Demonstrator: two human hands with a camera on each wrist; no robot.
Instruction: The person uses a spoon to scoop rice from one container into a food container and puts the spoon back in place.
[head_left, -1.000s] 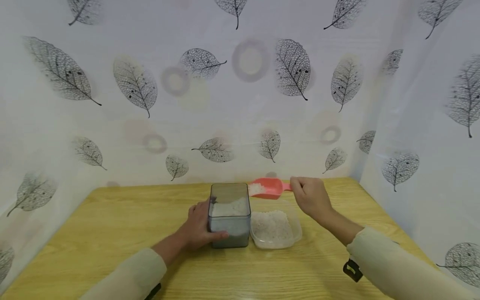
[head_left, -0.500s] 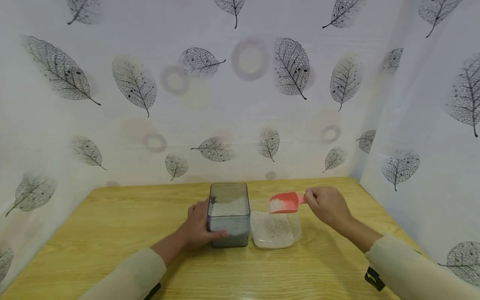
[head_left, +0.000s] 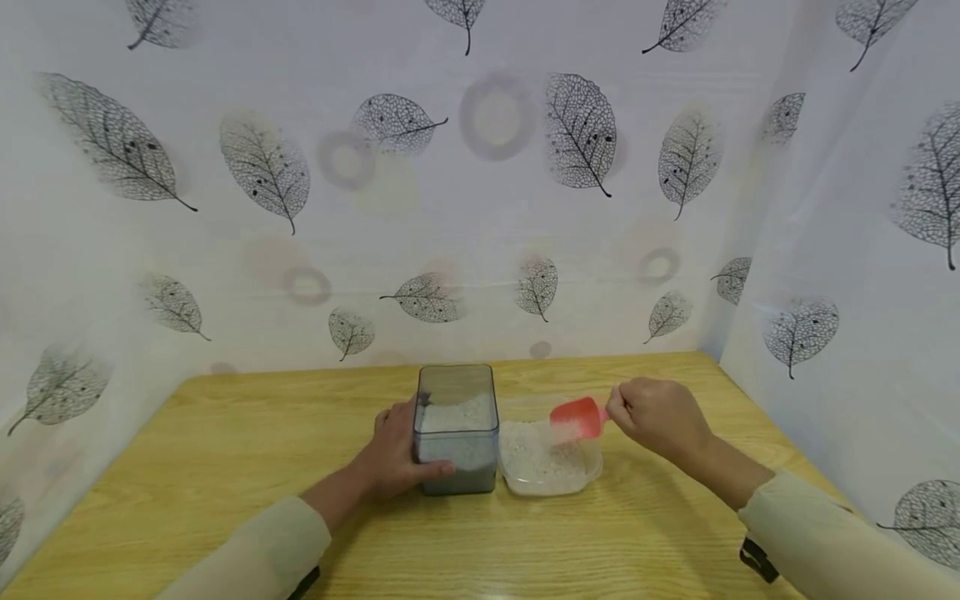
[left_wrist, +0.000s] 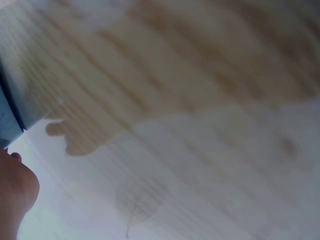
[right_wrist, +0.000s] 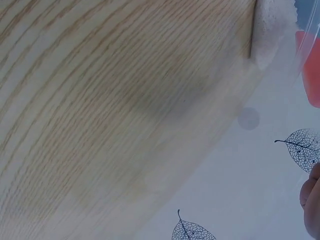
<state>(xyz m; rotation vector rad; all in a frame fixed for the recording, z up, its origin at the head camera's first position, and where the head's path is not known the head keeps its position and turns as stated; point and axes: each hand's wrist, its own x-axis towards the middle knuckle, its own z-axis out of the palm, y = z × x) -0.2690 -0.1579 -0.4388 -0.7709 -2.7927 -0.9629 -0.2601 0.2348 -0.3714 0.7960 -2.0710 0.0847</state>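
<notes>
In the head view my left hand [head_left: 396, 452] holds a grey see-through square container [head_left: 457, 462] from its left side, thumb across the front. White grains, like rice, lie inside it. Right beside it stands a clear plastic tub [head_left: 543, 486], also holding white grains [head_left: 528, 450]. My right hand [head_left: 663, 417] grips the handle of a red scoop [head_left: 579, 417], whose mouth is tipped down to the left over the tub's right half, grains at its lip. In the right wrist view only part of the scoop [right_wrist: 312, 75] and some fingers [right_wrist: 312, 200] show.
Both containers stand on a wood-grain table [head_left: 247, 467]. A pale leaf-printed sheet [head_left: 480, 208] rises behind the table and along both sides. In the left wrist view a corner of the grey container [left_wrist: 9, 117] shows at the left edge.
The scoop has moved right and down from beside the grey container's rim to over the tub, and has tipped from near level to mouth-down. My left hand has stayed on the container.
</notes>
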